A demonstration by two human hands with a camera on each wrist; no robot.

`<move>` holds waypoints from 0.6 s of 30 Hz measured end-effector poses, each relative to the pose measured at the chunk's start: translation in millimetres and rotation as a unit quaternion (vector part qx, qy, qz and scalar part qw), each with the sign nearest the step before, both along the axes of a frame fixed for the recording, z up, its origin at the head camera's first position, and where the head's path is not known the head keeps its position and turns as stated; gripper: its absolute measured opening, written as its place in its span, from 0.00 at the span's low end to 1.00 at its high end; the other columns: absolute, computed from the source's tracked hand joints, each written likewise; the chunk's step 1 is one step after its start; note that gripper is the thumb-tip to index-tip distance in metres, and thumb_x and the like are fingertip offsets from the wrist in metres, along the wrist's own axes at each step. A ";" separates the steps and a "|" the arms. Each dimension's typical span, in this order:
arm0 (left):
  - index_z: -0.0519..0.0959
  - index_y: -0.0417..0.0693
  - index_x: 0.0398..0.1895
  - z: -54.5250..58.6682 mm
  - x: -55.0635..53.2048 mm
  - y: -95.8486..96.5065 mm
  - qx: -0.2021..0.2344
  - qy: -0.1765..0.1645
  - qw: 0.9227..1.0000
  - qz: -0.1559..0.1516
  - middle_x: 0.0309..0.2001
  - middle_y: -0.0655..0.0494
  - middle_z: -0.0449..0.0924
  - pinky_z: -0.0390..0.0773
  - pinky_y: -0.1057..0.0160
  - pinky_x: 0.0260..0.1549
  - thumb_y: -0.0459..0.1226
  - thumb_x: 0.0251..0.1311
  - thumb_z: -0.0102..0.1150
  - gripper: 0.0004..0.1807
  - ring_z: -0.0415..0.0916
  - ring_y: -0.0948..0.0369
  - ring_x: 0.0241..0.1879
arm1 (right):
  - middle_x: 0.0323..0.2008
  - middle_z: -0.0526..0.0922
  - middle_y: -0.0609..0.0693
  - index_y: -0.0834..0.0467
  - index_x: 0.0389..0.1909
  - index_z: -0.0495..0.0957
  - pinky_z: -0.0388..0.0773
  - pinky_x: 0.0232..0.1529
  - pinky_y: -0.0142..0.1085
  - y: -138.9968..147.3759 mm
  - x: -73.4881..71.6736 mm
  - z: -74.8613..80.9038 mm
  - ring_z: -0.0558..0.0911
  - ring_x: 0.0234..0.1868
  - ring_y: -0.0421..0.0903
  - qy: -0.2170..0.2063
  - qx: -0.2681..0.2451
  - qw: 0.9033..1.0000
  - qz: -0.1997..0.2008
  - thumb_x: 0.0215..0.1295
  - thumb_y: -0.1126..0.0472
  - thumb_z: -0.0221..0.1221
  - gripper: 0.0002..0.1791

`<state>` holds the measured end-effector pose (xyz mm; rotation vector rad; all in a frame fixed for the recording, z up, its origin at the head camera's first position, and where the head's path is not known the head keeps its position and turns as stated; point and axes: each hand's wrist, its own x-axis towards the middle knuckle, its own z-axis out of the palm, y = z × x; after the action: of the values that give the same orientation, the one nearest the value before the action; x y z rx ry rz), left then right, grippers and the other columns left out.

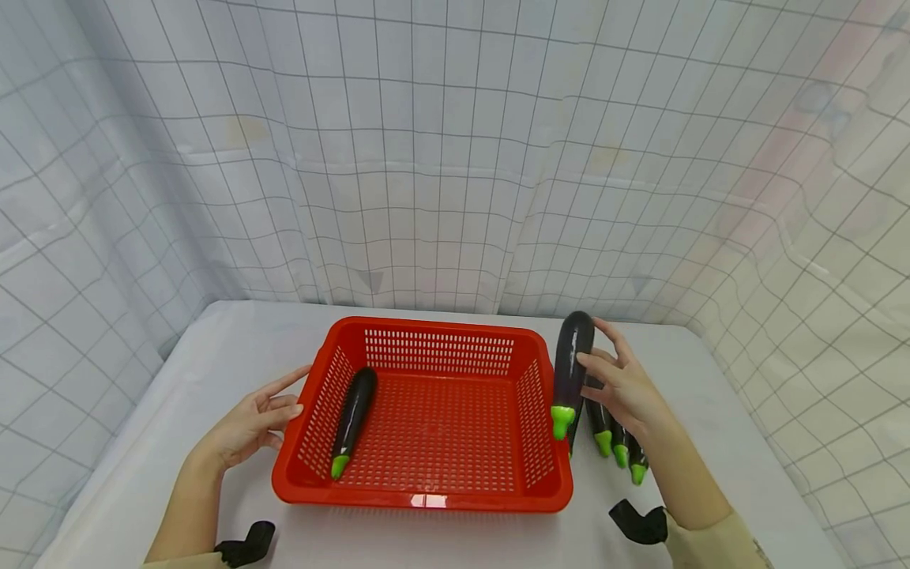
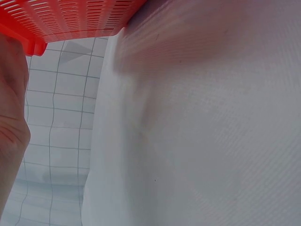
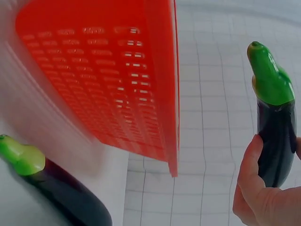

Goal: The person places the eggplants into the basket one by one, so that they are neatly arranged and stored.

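Observation:
My right hand [image 1: 626, 389] pinches a dark eggplant [image 1: 571, 359] with a green stem end, held up beside the right rim of a red basket [image 1: 426, 498]. The right wrist view shows the thumb and fingers around this eggplant [image 3: 276, 141], its green cap [image 3: 270, 77] pointing up. Inside the basket, one eggplant [image 1: 355, 419] lies slanted near the left wall. My left hand [image 1: 249, 423] touches the basket's left rim with its fingers extended. In the left wrist view only part of that hand [image 2: 11, 99] shows, and its fingertips are out of sight.
Several more eggplants [image 1: 620, 442] lie on the white table [image 1: 235, 340] right of the basket, partly hidden by my right hand. One eggplant [image 3: 66, 193] lies close to the basket wall [image 3: 108, 80]. Gridded white curtains [image 1: 441, 158] enclose the table's back and sides.

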<state>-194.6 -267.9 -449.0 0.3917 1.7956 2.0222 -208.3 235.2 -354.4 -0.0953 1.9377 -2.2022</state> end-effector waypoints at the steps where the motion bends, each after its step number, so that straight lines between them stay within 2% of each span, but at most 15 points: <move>1: 0.52 0.60 0.70 -0.2 0.0 -0.5 0.000 0.001 1.000 -0.001 0.39 0.56 0.80 0.81 0.58 0.27 0.29 0.67 0.41 0.31 0.81 0.58 0.33 | 0.47 0.73 0.47 0.44 0.69 0.43 0.75 0.48 0.45 -4.8 -0.7 1.2 0.77 0.44 0.43 0.000 0.002 1.000 0.005 0.64 0.65 0.53 0.40; 6: 0.51 0.60 0.70 -0.4 -0.2 -1.4 -0.008 0.004 1.000 0.003 0.40 0.56 0.81 0.81 0.57 0.27 0.30 0.67 0.41 0.31 0.81 0.58 0.34 | 0.50 0.71 0.52 0.45 0.70 0.42 0.74 0.50 0.49 -26.8 -4.4 6.3 0.77 0.45 0.45 -0.006 0.008 1.000 0.026 0.63 0.65 0.54 0.41; 13: 0.52 0.60 0.70 0.4 -0.2 0.2 -0.016 0.003 1.000 0.013 0.40 0.57 0.81 0.81 0.56 0.27 0.30 0.67 0.42 0.31 0.81 0.58 0.34 | 0.58 0.63 0.58 0.45 0.69 0.43 0.76 0.48 0.49 -56.8 -5.8 14.0 0.75 0.48 0.48 -0.020 0.004 0.999 0.044 0.62 0.66 0.55 0.41; 18: 0.52 0.60 0.70 0.8 0.5 1.1 -0.017 0.001 1.000 0.016 0.40 0.57 0.81 0.81 0.56 0.27 0.31 0.67 0.42 0.31 0.81 0.58 0.34 | 0.59 0.61 0.60 0.44 0.68 0.45 0.76 0.47 0.50 -79.1 -7.8 18.8 0.76 0.47 0.49 -0.023 0.018 0.998 0.053 0.61 0.66 0.56 0.41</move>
<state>-194.1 -266.8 -448.2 0.3581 1.8463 2.0107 -216.1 156.1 -335.5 -0.1363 1.9024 -2.0823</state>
